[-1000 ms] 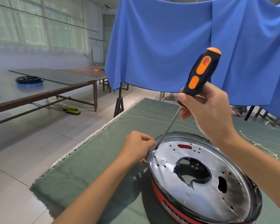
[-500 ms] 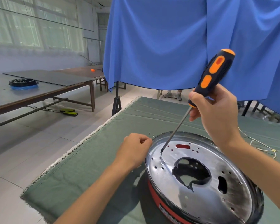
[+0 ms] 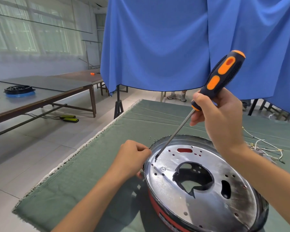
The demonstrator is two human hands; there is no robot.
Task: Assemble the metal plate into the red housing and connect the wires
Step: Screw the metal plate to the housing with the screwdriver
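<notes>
A shiny round metal plate [image 3: 213, 203] with a large ragged centre hole sits inside the red housing [image 3: 155, 205] on the green cloth. A screw [image 3: 162, 168] lies on the plate near its left edge. My right hand [image 3: 214, 118] grips a black and orange screwdriver [image 3: 223, 74]; its tip rests on the plate at the upper left, just above that screw. My left hand [image 3: 132, 158], fingers curled, holds the housing's left rim. A bundle of white wires [image 3: 264, 149] lies on the cloth to the right, partly hidden behind my right forearm.
The green cloth [image 3: 94, 173] covers the table, whose left edge drops to a tiled floor. Several tiny screws [image 3: 151, 139] lie on the cloth beyond the housing. A blue curtain [image 3: 157, 44] hangs behind. A long table [image 3: 40, 96] at left carries a black and blue round part [image 3: 18, 91].
The screwdriver tip has moved from the plate's left rim by my left hand inward onto the plate. My right hand has shifted to the right. My left hand stays on the rim.
</notes>
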